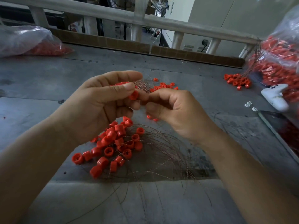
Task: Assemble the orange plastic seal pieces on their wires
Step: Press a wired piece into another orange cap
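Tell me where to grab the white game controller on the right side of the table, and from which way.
Probably by the controller's near handle, the rounded lobe pointing toward the phone. Come from above: it lies flat, buttons up, and that lobe is bare on the table. Its far end sits against the bag of orange pieces, so that side looks crowded.

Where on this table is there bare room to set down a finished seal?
Bare table lies left, between the left hand and the left plastic bag. Crowded: the pile of seals and wires beneath the hands, and the right edge near the white controller.
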Motion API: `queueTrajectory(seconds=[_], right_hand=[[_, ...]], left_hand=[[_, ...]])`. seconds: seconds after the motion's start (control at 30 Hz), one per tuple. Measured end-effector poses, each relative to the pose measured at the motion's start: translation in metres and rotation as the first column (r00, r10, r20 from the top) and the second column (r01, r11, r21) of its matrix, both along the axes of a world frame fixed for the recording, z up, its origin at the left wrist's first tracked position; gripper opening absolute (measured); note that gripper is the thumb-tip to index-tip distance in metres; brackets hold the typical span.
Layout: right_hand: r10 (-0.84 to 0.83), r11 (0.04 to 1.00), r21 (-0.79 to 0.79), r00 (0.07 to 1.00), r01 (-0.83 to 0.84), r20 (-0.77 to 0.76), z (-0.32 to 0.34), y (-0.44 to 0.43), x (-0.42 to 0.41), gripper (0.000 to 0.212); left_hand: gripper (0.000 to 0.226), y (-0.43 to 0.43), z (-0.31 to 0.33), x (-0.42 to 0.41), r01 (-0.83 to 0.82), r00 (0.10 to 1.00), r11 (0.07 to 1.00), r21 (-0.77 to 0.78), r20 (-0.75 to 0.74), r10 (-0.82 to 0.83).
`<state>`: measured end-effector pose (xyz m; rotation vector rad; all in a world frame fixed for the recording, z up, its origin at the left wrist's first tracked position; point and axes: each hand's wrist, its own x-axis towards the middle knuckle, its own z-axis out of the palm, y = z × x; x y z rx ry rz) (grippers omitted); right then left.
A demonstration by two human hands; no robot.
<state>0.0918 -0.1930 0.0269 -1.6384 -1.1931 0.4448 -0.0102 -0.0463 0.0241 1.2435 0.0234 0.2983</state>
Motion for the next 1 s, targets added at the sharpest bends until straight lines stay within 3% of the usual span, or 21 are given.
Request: queueTrajectory(seconds=[0.1, 0.27, 0.37, 0.47, 0.6, 0.77, 0.9, 1.0], right_hand=[[-0.08, 0.997, 0.01, 0.994, 0.08, 0.078, 0.001, -0.003, 0.003, 0.013], [-0.141, 0.987, -0.05, 0.969, 0.154, 0.201, 0.006, -0.006, 0.006, 0.019], [-0.153, 0.977, -0.1, 0.945, 0.189, 0.288, 0.007, -0.007, 0.009, 0.02], [-0.142, 0.965, -0.157, 0.919, 0.212, 0.367, 0.007, -0.009, 0.01, 0.023], [-0.046, 0.94, -0.289, 0.904, 0.183, 0.424, 0.004, -0.008, 0.009, 0.024], [0.032, 0.89, -0.418, 0.888, 0.183, 0.458, 0.0, -0.007, 0.01, 0.021], [0.043, 0.88, -0.436, 0.884, 0.188, 0.466, -0.001, -0.007, 0.012, 0.022], [0.006, 0.895, -0.401, 0.894, 0.195, 0.449, 0.002, -0.007, 0.014, 0.025]], left_hand=[[0.028, 0.001, 0.001, 0.0, -0.011, 1.0, 1.0, -0.016, -0.003, 0.011], [0.012, 0.005, 0.005, -0.001, -0.163, 0.985, 0.972, 0.169, -0.022, 0.169], [0.007, 0.012, 0.007, -0.003, -0.243, 0.956, 0.915, 0.323, -0.08, 0.282], [0.023, 0.022, 0.007, -0.004, -0.319, 0.899, 0.799, 0.51, -0.102, 0.425], [0.025, 0.025, 0.005, -0.002, -0.169, 0.878, 0.716, 0.678, -0.226, 0.422], [0.017, 0.025, -0.003, 0.001, -0.076, 0.846, 0.69, 0.719, -0.32, 0.426], [0.022, 0.036, -0.012, 0.006, -0.202, 0.805, 0.603, 0.772, -0.22, 0.551], [0.024, 0.041, -0.021, 0.012, -0.237, 0.785, 0.423, 0.874, -0.084, 0.613]])
